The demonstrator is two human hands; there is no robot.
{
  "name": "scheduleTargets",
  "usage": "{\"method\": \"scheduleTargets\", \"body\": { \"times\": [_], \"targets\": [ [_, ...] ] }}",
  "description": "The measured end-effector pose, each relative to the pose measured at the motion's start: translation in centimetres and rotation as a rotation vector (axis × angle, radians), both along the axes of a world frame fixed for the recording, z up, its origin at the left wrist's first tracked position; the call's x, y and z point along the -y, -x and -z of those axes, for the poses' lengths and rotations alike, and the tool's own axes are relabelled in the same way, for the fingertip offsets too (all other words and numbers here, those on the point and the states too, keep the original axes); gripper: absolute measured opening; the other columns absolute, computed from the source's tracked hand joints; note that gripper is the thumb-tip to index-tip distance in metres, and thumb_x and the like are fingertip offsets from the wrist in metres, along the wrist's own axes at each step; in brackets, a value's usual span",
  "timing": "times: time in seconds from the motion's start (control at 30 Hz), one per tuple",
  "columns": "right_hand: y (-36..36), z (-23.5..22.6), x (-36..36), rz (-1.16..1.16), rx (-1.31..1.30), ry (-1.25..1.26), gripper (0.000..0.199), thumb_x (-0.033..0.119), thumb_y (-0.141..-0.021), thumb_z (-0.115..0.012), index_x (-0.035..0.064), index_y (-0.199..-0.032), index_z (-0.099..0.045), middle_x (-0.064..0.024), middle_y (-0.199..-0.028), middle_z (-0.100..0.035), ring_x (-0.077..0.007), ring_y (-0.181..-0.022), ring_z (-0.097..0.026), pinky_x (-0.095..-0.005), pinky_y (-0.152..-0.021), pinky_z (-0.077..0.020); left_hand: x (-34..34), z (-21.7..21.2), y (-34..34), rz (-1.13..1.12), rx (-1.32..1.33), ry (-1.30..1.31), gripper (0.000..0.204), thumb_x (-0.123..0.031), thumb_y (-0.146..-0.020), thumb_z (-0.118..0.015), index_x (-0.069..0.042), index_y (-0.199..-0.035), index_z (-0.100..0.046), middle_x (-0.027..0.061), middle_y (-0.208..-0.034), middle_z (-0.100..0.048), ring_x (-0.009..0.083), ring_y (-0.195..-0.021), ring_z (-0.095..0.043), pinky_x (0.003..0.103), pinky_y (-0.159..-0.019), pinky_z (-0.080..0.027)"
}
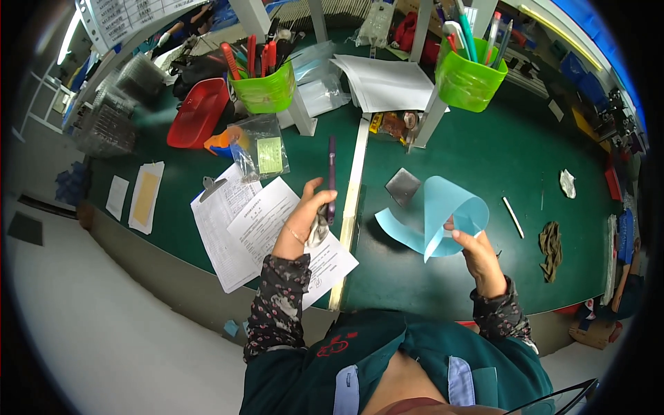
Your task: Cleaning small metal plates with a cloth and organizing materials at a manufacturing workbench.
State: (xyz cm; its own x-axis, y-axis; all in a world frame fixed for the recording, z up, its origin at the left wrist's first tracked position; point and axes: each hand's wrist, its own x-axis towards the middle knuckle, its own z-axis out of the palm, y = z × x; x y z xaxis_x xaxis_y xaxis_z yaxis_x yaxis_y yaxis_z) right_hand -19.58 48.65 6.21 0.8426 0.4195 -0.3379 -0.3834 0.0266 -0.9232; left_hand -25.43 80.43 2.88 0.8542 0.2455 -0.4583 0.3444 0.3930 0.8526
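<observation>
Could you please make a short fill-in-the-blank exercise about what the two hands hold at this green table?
1. The right hand holds a curled light ____ sheet.
2. The left hand holds a purple ____ upright over the papers.
3. The two pen cups at the back of the table are ____ in colour.
4. A red ____ lies left of the nearer cup.

Missing words: blue; pen; green; tray

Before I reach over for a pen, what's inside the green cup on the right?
The green cup holds upright pens and markers, with green, red and dark barrels showing above the rim. Their lower ends and the cup's bottom are hidden by its wall.
</observation>
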Motion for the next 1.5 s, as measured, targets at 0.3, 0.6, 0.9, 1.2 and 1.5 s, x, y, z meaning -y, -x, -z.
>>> {"method": "scheduleTargets", "body": {
  "times": [0.3, 0.6, 0.9, 1.2, 1.5],
  "targets": [
    [1.4, -2.0, 2.5, 0.214, 0.014, -0.104, 0.06, 0.018, -0.07, -0.061, -0.0001, -0.121, -0.035, -0.0087, -0.113, -0.046, -0.0204, -0.105, -0.043, -0.0328, -0.09, -0.0313, -1.1, 0.2, -11.5, -0.203, 0.05, -0.097, 0.081, -0.027, -0.064, -0.067, -0.002, -0.125, -0.021, 0.0146, -0.094, -0.049, 0.019, -0.076, -0.052, 0.029, -0.059, -0.044],
    [2.7, -1.2, 4.2, 0.4, -0.085, -0.096, 0.071, 0.018, -0.068, -0.061, 0.0002, -0.127, -0.026, -0.0105, -0.122, -0.039, -0.0238, -0.113, -0.037, -0.0361, -0.095, -0.0284, -0.4, 1.1, -20.5, -0.274, -0.364, -1.07, 0.094, -0.044, -0.057, -0.067, 0.002, -0.125, -0.019, 0.0341, -0.109, -0.035, 0.0434, -0.106, -0.035, 0.042, -0.092, -0.031],
    [2.2, -1.5, 2.9, 0.393, -0.136, -0.135, 0.067, 0.016, -0.068, -0.062, -0.0004, -0.124, -0.03, -0.0098, -0.117, -0.044, -0.0222, -0.107, -0.043, -0.0347, -0.092, -0.0332, -3.4, 4.7, -22.1, -0.218, -0.382, -1.559, 0.077, -0.032, -0.061, -0.071, -0.001, -0.118, -0.031, 0.0227, -0.1, -0.041, 0.0356, -0.096, -0.04, 0.038, -0.084, -0.037],
    [0.1, 0.4, 0.4, 0.43, -0.189, -0.447, 0.063, 0.031, -0.077, -0.057, 0.0016, -0.126, -0.029, -0.0151, -0.118, -0.046, -0.029, -0.105, -0.048, -0.044, -0.085, -0.0403, 3.4, 2.3, -7.5, 0.161, 0.327, -1.13, 0.057, -0.007, -0.067, -0.066, -0.007, -0.118, -0.039, 0.0108, -0.1, -0.045, 0.0229, -0.086, -0.05, 0.029, -0.075, -0.042],
    [2.5, -1.9, -5.2, 0.025, 0.731, 0.491, 0.112, 0.028, -0.048, -0.079, -0.0037, -0.13, -0.011, -0.0245, -0.118, -0.033, -0.037, -0.109, -0.034, -0.0415, -0.093, -0.0297, 13.0, -1.3, 4.0, 0.468, 0.216, 0.29, 0.091, -0.031, -0.059, -0.077, -0.006, -0.128, -0.025, 0.0084, -0.116, -0.04, 0.0149, -0.089, -0.047, 0.027, -0.072, -0.044]
  ]
}}
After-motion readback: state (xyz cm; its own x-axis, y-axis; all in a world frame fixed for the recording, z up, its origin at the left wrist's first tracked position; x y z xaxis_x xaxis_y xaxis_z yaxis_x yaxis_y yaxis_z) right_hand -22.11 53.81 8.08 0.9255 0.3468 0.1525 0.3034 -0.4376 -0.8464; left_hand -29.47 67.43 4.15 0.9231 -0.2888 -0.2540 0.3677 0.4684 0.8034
